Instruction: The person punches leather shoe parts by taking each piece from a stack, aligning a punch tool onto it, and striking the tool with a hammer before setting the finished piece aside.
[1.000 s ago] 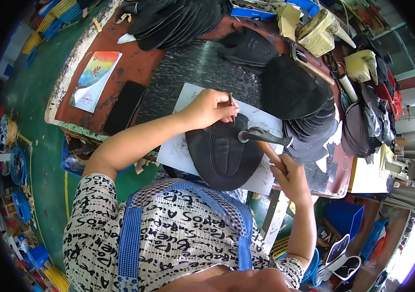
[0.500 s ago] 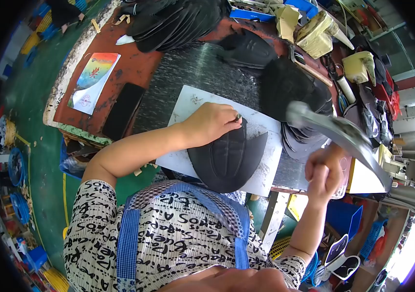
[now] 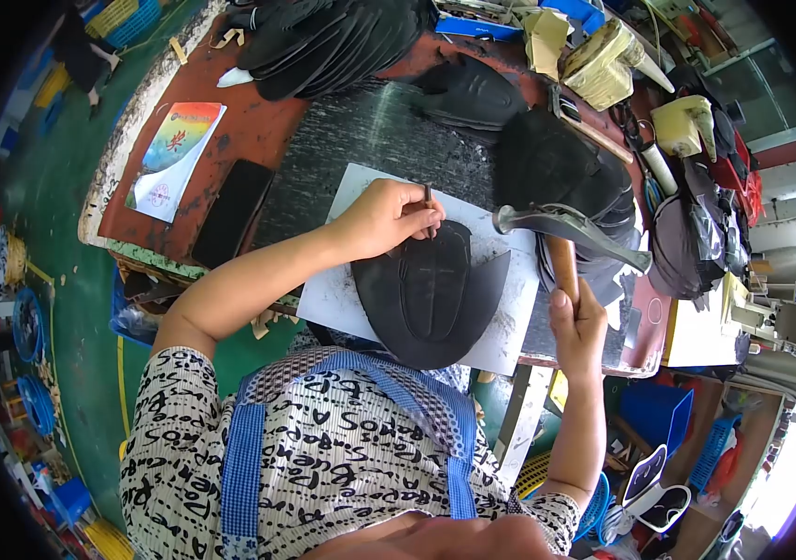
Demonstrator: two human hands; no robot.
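My left hand (image 3: 389,219) is closed on a thin, dark metal punch (image 3: 429,207), pinched upright in the fingertips. Its lower end is at the upper part of a black shoe upper piece (image 3: 435,299), a curved shape with an outlined central panel. Beneath that piece lies a white board (image 3: 501,345) with dark smudges. My right hand (image 3: 581,329) grips the wooden handle of a hammer (image 3: 561,266). The long curved metal head is raised to the right of the punch, apart from it.
Black pieces are stacked at the back (image 3: 333,47) and right (image 3: 557,168). A colourful booklet (image 3: 177,159) and a dark flat phone-like object (image 3: 233,213) lie left. Yellowish taped holders (image 3: 603,65) stand at the back right. Another person (image 3: 85,51) is far left.
My left hand has shifted slightly left with the punch, which now stands more upright. My right hand has brought the hammer leftward, its head now level and nearer the punch.
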